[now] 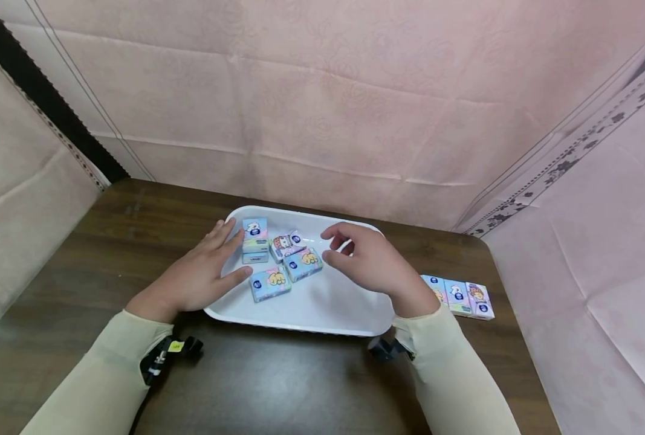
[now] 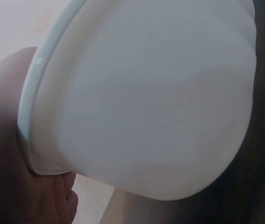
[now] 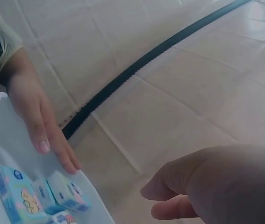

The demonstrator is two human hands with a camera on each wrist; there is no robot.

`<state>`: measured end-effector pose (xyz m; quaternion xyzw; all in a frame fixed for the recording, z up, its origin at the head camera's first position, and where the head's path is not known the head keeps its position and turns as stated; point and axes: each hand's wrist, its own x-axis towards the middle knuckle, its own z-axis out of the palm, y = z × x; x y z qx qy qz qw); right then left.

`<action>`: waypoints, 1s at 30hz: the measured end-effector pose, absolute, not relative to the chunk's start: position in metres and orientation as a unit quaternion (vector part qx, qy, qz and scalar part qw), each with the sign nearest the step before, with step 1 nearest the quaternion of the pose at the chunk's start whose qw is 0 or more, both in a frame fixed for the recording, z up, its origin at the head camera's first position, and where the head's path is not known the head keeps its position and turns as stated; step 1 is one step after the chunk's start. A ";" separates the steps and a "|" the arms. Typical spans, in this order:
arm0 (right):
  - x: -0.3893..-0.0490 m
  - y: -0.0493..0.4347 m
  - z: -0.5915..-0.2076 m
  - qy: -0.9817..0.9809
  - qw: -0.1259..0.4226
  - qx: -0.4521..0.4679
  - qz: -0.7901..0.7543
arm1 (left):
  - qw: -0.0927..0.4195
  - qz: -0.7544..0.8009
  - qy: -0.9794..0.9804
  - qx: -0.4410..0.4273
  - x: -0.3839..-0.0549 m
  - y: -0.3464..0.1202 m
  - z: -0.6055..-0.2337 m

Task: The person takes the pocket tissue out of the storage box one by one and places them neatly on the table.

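Observation:
A white tray [image 1: 322, 311] holds several small pastel packs with cartoon prints. My left hand [image 1: 205, 269] lies over the tray's left rim, fingers straight and thumb close to the nearest pack [image 1: 270, 284]. In the left wrist view the tray's outer wall [image 2: 146, 102] fills most of the picture, with the palm against the rim. My right hand [image 1: 368, 257] hovers over the tray's right part, fingers loosely bent and nothing between them. Just left of its fingertips lies a blue pack [image 1: 303, 264] with a yellow character. One pack [image 1: 254, 232] sits on top of another [image 1: 255, 258] at the tray's left.
On the brown table [image 1: 278, 386], right of the tray, a row of packs [image 1: 458, 296] lies side by side, partly hidden by my right wrist. Pink cloth [image 1: 322, 121] hangs behind the table and along both sides.

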<state>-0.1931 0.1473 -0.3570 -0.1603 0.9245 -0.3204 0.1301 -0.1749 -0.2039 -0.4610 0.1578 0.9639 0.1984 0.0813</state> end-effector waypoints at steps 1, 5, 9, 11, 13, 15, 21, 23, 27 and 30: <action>-0.196 0.143 -0.357 0.924 0.131 -0.163 -0.319 | 0.081 0.198 0.964 0.157 -0.175 -0.204 -0.461; -0.209 0.123 -0.360 0.923 0.131 -0.176 -0.316 | 0.083 0.198 0.964 0.157 -0.175 -0.205 -0.459; -0.221 0.106 -0.364 0.918 0.137 -0.175 -0.328 | 0.087 0.199 0.964 0.155 -0.175 -0.205 -0.458; -0.228 0.097 -0.367 0.916 0.142 -0.169 -0.334 | 0.089 0.201 0.963 0.154 -0.175 -0.205 -0.458; -0.234 0.088 -0.371 0.914 0.149 -0.164 -0.339 | 0.090 0.201 0.963 0.153 -0.175 -0.205 -0.457; -0.241 0.080 -0.375 0.912 0.159 -0.160 -0.341 | 0.092 0.201 0.963 0.152 -0.175 -0.205 -0.457; -0.257 0.055 -0.389 0.905 0.195 -0.133 -0.353 | 0.091 0.204 0.963 0.154 -0.175 -0.205 -0.457; -0.260 0.046 -0.394 0.907 0.204 -0.120 -0.349 | 0.088 0.204 0.962 0.156 -0.175 -0.205 -0.457; -0.266 0.031 -0.403 0.914 0.218 -0.090 -0.331 | 0.084 0.206 0.962 0.159 -0.176 -0.206 -0.459; -0.269 0.023 -0.410 0.916 0.229 -0.070 -0.321 | 0.082 0.209 0.961 0.161 -0.176 -0.206 -0.460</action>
